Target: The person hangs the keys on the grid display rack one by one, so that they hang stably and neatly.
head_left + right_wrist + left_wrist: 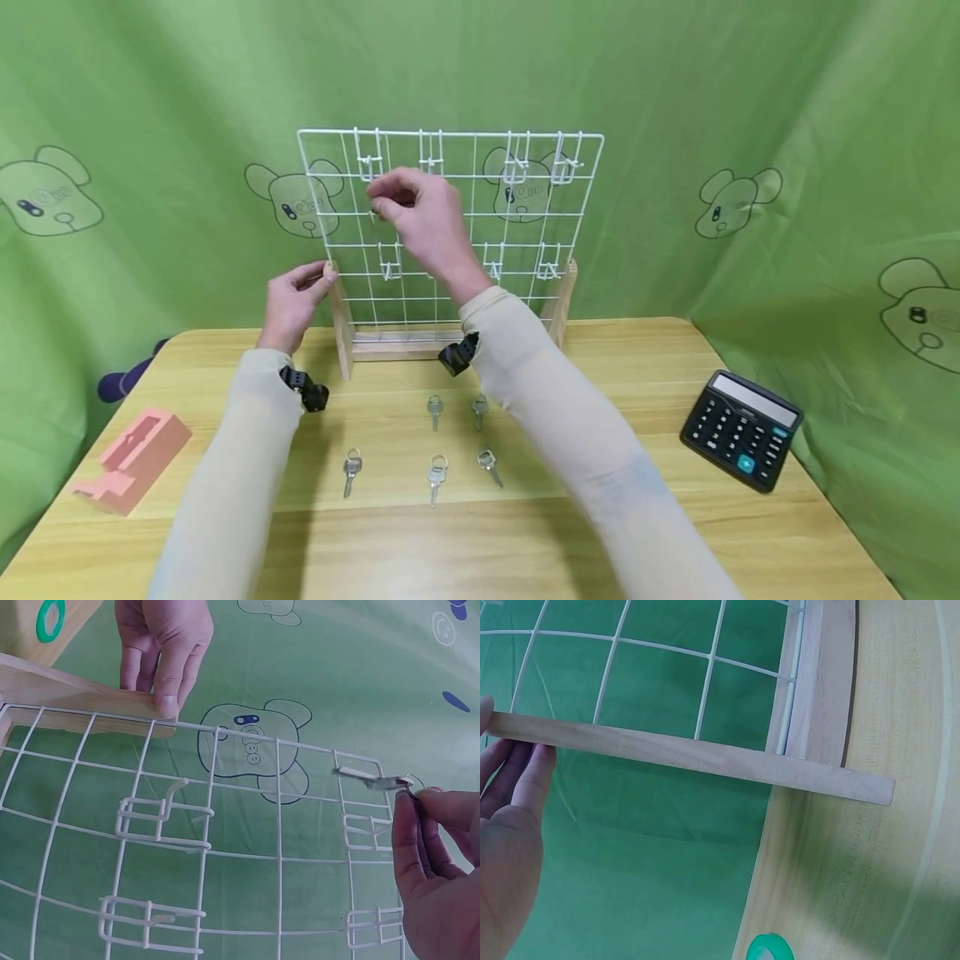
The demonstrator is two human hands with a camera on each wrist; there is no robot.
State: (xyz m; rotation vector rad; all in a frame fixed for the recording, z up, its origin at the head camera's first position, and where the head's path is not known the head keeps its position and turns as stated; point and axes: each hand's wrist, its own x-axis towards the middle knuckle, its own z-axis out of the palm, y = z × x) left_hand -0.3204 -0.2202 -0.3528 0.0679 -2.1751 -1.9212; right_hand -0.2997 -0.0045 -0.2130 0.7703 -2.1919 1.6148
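Key (369, 780) pinched before a white wire grid (465, 133)

Held by the person's right hand (427, 217), the key sits in front of the upper left part of the grid, below the leftmost hook (369, 158) of the top row. Thumb and fingertips are closed together at its ring end, and the shaft points toward the wires; whether it touches them cannot be told. The other fingers curl in.

The left hand (291, 304) grips the top of the wooden left post (342, 333), thumb on one side and fingers on the other, with no gap left between them and the wood. A wooden right post (562, 308) and a low crossbar (397, 350) complete the stand. Four hooks hang along the upper part of the grid; a lower row is partly hidden behind the right wrist.

Five loose keys (437, 475) lie on the wooden table (405, 550) before the stand, two nearer it and three nearer the person. Well to the right lies a black calculator (742, 429). To the left stands a pink block-like object (138, 458), and beyond it shows a purple item (123, 379). Both wrist views catch a green ring-shaped thing (40, 620) on the table. Green curtain (645, 67) with cartoon heads surrounds everything.
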